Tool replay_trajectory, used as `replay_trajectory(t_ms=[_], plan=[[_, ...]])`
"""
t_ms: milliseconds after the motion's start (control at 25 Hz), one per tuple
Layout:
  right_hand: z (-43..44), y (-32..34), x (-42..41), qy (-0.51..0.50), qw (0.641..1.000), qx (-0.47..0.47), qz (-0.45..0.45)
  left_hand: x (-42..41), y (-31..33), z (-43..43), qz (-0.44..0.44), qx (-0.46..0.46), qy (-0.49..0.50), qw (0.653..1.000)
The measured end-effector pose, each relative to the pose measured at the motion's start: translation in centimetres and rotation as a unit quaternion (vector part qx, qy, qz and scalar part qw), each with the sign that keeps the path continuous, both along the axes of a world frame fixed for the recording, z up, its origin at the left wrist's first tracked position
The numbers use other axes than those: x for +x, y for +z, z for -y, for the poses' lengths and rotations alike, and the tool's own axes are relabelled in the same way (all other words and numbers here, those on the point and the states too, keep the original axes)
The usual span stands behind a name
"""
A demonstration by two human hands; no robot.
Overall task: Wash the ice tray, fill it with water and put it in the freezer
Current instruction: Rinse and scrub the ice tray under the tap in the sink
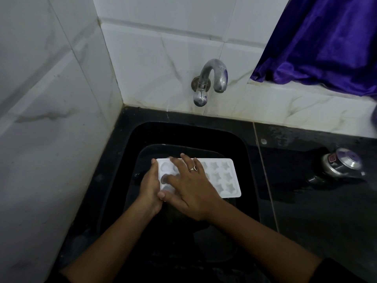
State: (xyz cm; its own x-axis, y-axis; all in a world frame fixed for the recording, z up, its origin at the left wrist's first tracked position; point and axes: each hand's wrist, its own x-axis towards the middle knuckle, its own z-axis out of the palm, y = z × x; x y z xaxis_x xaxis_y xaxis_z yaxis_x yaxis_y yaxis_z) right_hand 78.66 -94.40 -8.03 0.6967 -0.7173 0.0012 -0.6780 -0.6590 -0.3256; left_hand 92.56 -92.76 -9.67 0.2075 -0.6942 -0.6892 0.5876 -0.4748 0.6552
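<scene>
A white ice tray (222, 176) with star- and shell-shaped cells lies flat, cells up, inside the black sink (247, 160). My left hand (150, 188) grips the tray's left end, thumb on the near left corner. My right hand (189, 186), with a ring on one finger, lies flat on the tray's left half, fingers spread over the cells. The metal tap (214, 78) on the tiled wall sits above the sink, and no water runs from it.
A black counter (316, 211) extends right of the sink and holds a metal pressure-cooker lid (342, 165). White tiled walls close the left and back. A purple curtain (326, 41) hangs over the ledge at the upper right.
</scene>
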Motion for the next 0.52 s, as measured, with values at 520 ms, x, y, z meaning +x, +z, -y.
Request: replay_trajectory(t_ms=[520], plan=[[0.39,0.37,-0.05,-0.003,1.000,-0.006,-0.001,-0.09,0.12,0.11,0.002,-0.005,-0.001,1.000]])
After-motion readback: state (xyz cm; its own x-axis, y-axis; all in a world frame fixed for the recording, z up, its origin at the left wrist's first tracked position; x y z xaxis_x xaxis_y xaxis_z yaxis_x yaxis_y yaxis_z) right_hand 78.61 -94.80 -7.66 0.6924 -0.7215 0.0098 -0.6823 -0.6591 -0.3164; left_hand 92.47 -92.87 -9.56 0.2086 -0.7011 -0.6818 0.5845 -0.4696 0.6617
